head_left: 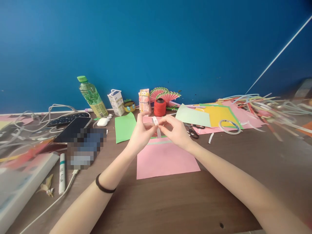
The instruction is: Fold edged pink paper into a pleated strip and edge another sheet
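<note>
Over the pink paper [168,161], a narrow whitish strip [159,134] stands between my two hands, its upper part bent over. The fingertips of my left hand [142,131] pinch it from one side. My right hand [175,130] pinches it from the other, and the fingertips of both hands nearly meet. Whether the strip is tape or paper cannot be made out. Just behind my fingers stands a red spool of thread [160,108]. Black-handled scissors [192,131] lie right of my right hand. A green paper sheet [124,128] lies left of my left hand.
Along the blue wall stand a green-capped bottle [92,97], a drink carton [116,102] and folded paper fans [167,95]. A roll of tape [229,126] lies on coloured sheets to the right. Phones, white cables and a marker [62,174] crowd the left side.
</note>
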Motion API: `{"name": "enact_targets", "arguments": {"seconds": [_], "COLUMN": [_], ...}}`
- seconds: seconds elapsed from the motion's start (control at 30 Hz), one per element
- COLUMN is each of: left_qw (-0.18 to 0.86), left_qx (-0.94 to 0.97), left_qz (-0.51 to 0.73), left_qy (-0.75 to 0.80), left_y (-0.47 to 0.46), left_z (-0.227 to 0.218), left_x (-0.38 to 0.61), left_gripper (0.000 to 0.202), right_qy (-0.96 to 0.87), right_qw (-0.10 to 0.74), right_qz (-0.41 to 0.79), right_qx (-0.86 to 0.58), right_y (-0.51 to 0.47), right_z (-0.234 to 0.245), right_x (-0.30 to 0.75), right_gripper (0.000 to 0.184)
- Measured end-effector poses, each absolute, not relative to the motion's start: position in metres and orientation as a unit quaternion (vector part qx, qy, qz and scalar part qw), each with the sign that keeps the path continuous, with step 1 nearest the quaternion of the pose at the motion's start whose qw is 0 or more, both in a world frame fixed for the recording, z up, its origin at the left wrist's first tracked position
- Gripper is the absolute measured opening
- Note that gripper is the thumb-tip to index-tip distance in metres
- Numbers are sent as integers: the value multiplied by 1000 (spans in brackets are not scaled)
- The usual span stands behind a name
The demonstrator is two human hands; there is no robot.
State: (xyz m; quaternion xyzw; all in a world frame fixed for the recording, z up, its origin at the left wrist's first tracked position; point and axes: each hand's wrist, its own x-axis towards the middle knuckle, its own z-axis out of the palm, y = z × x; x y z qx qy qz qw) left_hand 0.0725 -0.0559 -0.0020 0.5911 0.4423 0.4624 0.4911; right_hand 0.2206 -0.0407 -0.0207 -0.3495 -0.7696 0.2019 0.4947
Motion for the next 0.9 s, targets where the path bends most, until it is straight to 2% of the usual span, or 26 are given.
{"name": "enact_targets", "arguments": {"seconds": [0.2,0.4,0.53,0.67,0.9], "left_qw": [448,504,488,454,459], "left_qx": [618,592,600,603,575], "left_qz": [466,488,490,505,532], "left_qy": [447,398,403,419,419], "left_y": [-56,-54,-54,-57,-57], "left_z": [-10,-13,-14,-15,-19], "left_x": [73,76,77,78,78], "left_gripper": [36,28,23,22,23], "right_qy": [-771,-796,-801,-810,-828], "right_qw": [489,478,481,474,470], "right_qz": [188,121,109,96,39], "right_qx": [-361,-350,-340,-331,-302], "right_y": [-43,-44,-44,-43,-42], "right_z": [-20,-20,-21,-23,-26], "right_x": [219,219,219,220,219], "right_gripper": [9,13,12,13,14]}}
